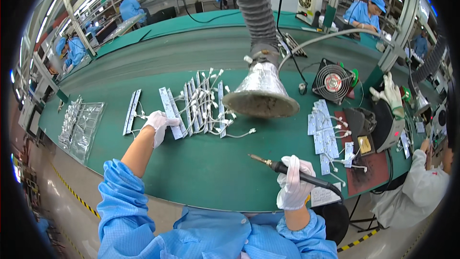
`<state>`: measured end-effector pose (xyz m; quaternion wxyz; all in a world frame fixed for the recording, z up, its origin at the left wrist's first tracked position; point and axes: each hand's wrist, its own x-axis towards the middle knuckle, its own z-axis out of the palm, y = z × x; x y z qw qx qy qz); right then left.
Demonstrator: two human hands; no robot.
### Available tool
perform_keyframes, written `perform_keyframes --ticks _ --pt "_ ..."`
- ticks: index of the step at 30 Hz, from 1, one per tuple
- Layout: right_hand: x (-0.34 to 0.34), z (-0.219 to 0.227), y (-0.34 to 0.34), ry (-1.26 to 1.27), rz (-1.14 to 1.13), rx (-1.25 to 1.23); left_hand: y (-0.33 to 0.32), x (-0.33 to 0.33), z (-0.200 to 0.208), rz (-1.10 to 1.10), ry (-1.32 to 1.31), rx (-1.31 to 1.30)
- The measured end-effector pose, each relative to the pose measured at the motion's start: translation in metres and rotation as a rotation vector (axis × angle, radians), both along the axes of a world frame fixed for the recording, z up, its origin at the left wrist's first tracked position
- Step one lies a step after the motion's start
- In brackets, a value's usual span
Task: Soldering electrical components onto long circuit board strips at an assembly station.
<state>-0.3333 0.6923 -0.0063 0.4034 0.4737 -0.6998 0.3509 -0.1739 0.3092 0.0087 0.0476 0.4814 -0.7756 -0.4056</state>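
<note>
My left hand (161,124), in a white glove, has its fingers closed at the lower part of a narrow white circuit board strip (166,100). Just right of it lie several similar strips (194,103), with white wires and small connectors fanned over them. Another pair of strips (132,111) rests left of that hand. In my gloved right hand (293,182) is a soldering iron (278,166), gripped by its black handle, its tip pointing left above the green table (206,172). The iron's cord trails to the right.
A fume extraction hood (262,91) hangs over the table's middle. To the right are wired boards (323,134), a fan (332,82), a soldering station (387,124) and a glove (390,93). A plastic bag (88,129) lies left. Co-workers (366,12) sit beyond.
</note>
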Motion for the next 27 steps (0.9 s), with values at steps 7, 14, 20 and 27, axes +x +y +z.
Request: perform_keyframes --ticks 7,14,20,27 --pt "-0.002 -0.005 -0.002 -0.018 0.02 -0.045 0.013 0.01 0.028 0.072 1.132 0.681" --pt "0.004 -0.012 -0.003 -0.451 0.151 -0.234 0.062 0.042 0.038 -0.222 1.433 0.846" --pt "0.007 -0.002 -0.016 -0.815 0.11 -0.529 0.114 0.05 0.062 -0.399 0.224 0.91" --pt "0.01 -0.008 -0.018 -0.697 0.016 -0.388 0.146 -0.008 0.027 -0.754 0.091 0.72"
